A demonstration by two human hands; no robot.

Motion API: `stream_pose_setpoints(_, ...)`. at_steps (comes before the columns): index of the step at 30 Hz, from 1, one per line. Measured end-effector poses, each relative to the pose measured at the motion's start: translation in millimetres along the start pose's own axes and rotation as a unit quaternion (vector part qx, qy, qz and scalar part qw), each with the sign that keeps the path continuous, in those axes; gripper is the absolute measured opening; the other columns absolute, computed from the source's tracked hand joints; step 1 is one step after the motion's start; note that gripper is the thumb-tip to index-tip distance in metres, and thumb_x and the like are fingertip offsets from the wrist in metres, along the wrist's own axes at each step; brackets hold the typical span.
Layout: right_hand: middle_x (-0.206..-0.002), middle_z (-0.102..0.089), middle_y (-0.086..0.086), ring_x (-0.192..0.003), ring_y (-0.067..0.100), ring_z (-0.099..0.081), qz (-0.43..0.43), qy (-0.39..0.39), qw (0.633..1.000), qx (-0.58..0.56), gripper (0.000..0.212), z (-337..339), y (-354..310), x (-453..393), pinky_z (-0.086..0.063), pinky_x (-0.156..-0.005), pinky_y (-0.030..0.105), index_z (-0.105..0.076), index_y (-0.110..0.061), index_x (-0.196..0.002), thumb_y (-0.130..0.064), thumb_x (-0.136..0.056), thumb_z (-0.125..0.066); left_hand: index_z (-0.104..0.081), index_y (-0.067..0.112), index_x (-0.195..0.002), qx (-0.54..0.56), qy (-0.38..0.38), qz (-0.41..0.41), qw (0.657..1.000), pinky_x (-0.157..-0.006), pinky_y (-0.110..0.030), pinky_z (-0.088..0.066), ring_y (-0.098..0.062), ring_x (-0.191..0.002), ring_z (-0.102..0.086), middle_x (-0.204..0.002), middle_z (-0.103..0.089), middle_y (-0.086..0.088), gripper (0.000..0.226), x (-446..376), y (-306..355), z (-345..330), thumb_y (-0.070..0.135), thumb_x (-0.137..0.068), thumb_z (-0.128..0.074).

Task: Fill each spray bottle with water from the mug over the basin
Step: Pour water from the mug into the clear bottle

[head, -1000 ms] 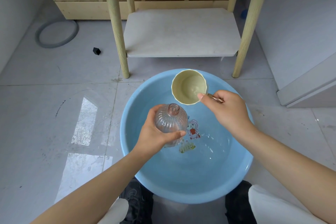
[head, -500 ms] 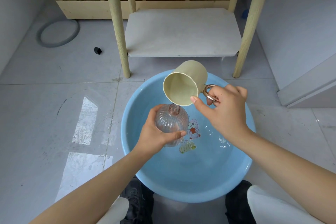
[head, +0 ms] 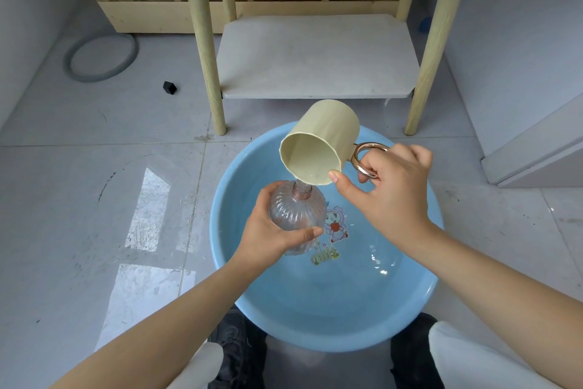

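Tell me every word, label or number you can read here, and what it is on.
None can be read.
The basin bears a cartoon sticker, picture only, no lettering visible.
The mug and the bottle show no print or label.

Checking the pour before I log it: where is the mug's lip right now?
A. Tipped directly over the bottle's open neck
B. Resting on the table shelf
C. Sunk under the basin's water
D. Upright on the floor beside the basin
A: the right hand tilts the mug over the neck of the bottle that the left hand holds above the basin.
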State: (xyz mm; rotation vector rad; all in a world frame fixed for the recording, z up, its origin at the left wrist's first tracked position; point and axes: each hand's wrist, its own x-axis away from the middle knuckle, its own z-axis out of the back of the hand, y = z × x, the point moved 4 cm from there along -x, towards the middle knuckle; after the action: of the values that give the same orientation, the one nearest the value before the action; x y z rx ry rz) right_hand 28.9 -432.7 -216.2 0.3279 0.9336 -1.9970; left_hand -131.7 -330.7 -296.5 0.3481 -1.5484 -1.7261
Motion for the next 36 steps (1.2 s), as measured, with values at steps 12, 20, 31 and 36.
stream_pose_setpoints(12,-0.053,-0.041,-0.011,-0.067,0.012,-0.037,0.019,0.013,1.000,0.010,0.045,0.6,-0.2,-1.3,-0.022,-0.079,0.028,-0.044,-0.014,-0.056,-0.051,-0.074,-0.063,-0.047,0.040,-0.112,0.002,0.004,-0.002,1.000,-0.080,-0.002,-0.041,0.011,-0.104,-0.054,-0.113,-0.059,0.021,0.076,0.6,2.2,0.4,0.023,-0.053,-0.091)
stream_pose_setpoints(20,-0.054,-0.029,-0.016,-0.065,0.013,-0.036,0.043,0.023,0.998,0.026,0.046,0.9,-1.2,-3.7,-0.022,-0.078,0.028,-0.045,-0.013,-0.056,-0.051,-0.074,-0.064,-0.048,0.039,-0.112,0.001,0.007,-0.003,1.000,-0.080,-0.003,-0.042,0.010,-0.103,-0.055,-0.106,-0.061,0.027,0.076,0.3,1.5,0.6,0.021,-0.053,-0.093)
stream_pose_setpoints(31,-0.048,-0.041,-0.008,-0.060,0.018,-0.041,0.067,0.036,0.996,0.044,0.047,0.5,0.8,-5.3,-0.021,-0.080,0.029,-0.041,-0.015,-0.056,-0.051,-0.077,-0.063,-0.047,0.039,-0.113,0.001,0.004,-0.003,1.000,-0.080,-0.003,-0.042,0.009,-0.104,-0.055,-0.112,-0.059,0.021,0.075,1.2,3.1,0.4,0.023,-0.054,-0.091)
stream_pose_setpoints(36,-0.048,-0.042,-0.007,-0.060,0.018,-0.041,0.078,0.044,0.995,0.041,0.046,0.1,1.2,-4.5,-0.022,-0.080,0.029,-0.040,-0.016,-0.057,-0.050,-0.077,-0.065,-0.048,0.038,-0.114,0.002,0.004,-0.004,1.000,-0.081,-0.004,-0.042,0.007,-0.104,-0.056,-0.111,-0.060,0.021,0.076,1.7,3.0,0.2,0.021,-0.055,-0.092)
